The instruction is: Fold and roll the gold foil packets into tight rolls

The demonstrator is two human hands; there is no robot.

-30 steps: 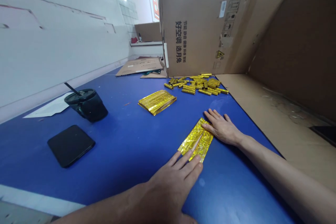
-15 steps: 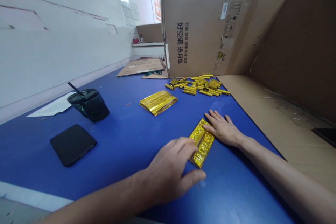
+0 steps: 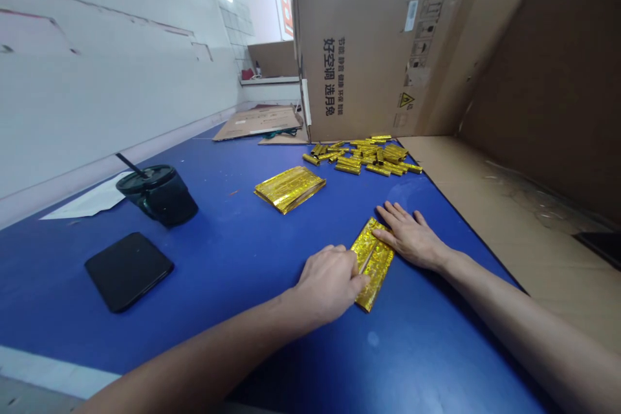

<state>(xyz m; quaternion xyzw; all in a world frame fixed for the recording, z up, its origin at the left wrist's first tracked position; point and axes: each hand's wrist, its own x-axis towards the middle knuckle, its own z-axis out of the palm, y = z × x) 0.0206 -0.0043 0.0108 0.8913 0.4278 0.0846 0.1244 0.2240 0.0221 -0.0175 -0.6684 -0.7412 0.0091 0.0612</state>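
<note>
Curling our left hand (image 3: 330,281) at the gold foil (image 3: 381,268) on the blue table (image 3: 233,259), we can't tell if fingers are pinching; our right hand (image 3: 412,239) is spreading its fingers, thumb on foil. The dark cup (image 3: 162,199) is holding a straw (image 3: 130,165), drink unclear.

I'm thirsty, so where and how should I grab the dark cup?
I'd grip the cup around its body, below the rim, from the right. The straw leans out left, with paper on that side, while the body's right side looks unobstructed.
</note>
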